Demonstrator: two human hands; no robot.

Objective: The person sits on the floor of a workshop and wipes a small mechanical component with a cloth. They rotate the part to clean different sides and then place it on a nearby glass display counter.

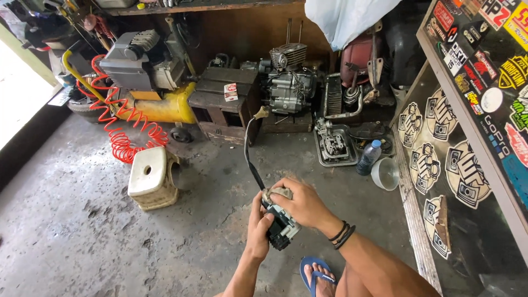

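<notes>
Head view: both hands, left hand (pixel 258 228) and right hand (pixel 301 204), grip a black finned electrical part (pixel 282 226) trailing a black cable (pixel 250 157), rag (pixel 279 192) pinched on top.

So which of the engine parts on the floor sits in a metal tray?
The cylinder head, lying in the grey metal tray beside the plastic bottle. The larger finned engine behind it stands on a wooden block instead.

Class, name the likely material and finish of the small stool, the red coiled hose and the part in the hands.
Stool: cream moulded plastic, grimy. Coiled hose: red glossy plastic, probably. Part between left hand and right hand: seemingly black matte plastic housing.
</notes>
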